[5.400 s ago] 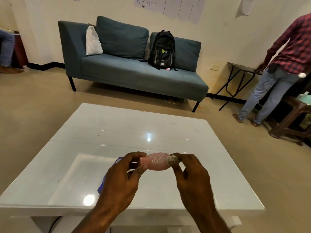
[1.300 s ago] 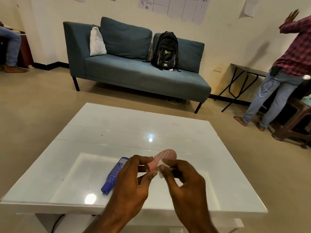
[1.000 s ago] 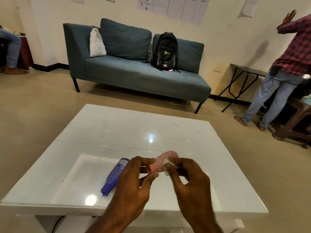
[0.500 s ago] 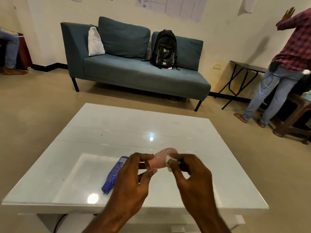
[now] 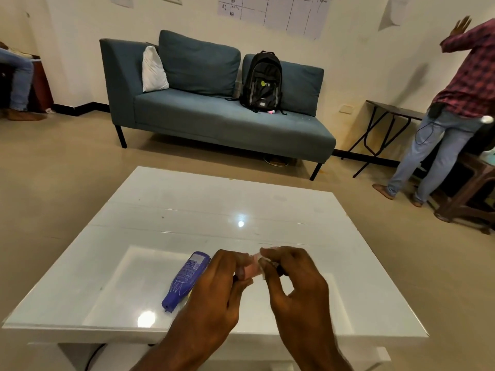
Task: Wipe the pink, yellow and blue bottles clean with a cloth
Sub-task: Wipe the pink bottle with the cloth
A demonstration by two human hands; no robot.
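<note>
- We see a teal sofa (image 5: 214,116) against the far wall, with 2 back cushions and a white pillow (image 5: 154,69) at its left end.
- Nearer to us stands a glossy white table (image 5: 267,210); ceiling lights glare off its top.
- At the right edge a person in a red checked shirt and jeans (image 5: 450,124) stands turned away, one arm raised to the wall, beside a dark folding table (image 5: 388,111).
- Paper sheets (image 5: 273,9) hang on the wall above the sofa, ruled into a grid with handwriting; we cannot read the marks with any certainty.
- A black backpack (image 5: 261,80) sits upright on the sofa seat, leaning on the right cushion. It bears a round yellow-green logo with pale letters beside it, too small for us to read.
- Our left hand (image 5: 214,290) is closed around one end of the pink bottle (image 5: 250,269), fingers and thumb wrapped on it above the near part of the table.
- Our right hand (image 5: 292,282) pinches a small white cloth (image 5: 263,263) between thumb and fingertips, pressed against the other side of the pink bottle; the other fingers curl loosely.
- The blue bottle (image 5: 184,281) lies on its side on the table, just left of the left hand, cap end toward the near edge. It carries a pale label panel of fine print and white scribble-like marks lower down; none of it is legible.
- The pink bottle is mostly hidden between the 2 hands and blurred; only a small pink patch shows, held above the table.
</note>
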